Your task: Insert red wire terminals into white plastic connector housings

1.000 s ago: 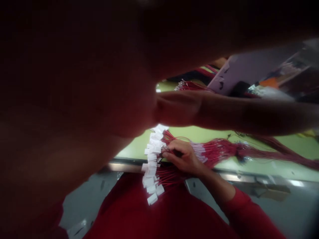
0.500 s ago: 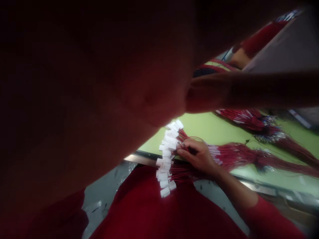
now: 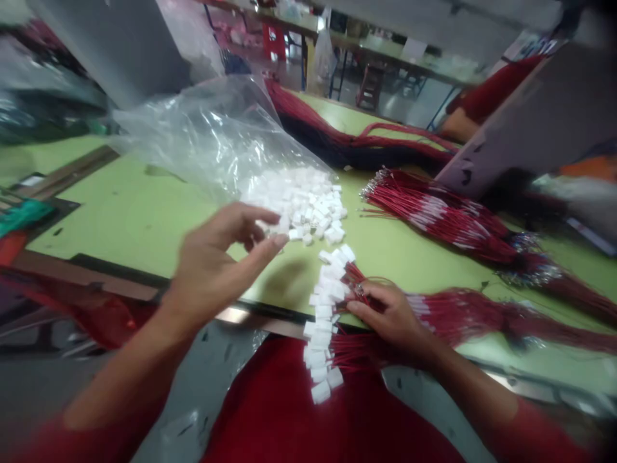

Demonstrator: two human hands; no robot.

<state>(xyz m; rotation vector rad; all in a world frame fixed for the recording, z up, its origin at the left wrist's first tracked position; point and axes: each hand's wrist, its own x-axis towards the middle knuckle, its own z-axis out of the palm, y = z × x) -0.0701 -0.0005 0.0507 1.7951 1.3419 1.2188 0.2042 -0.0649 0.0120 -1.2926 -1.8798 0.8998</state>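
Observation:
My right hand is closed round a bundle of red wires at the near edge of the green table. The wire ends carry white plastic connectors that fan out in a row to the left of that hand and hang over the table edge. My left hand hovers above the table with thumb and fingers curled toward a pile of loose white connectors. Its fingertips are just short of the pile and I see nothing in them.
A clear plastic bag lies open behind the loose connectors. More red wire bundles lie at the right and back of the table. A grey panel leans at the right. Another person's red sleeve shows far right.
My left arm, which covered most of the view, has dropped away and the left hand now reaches toward the connector pile. The right hand keeps its hold on the wires.

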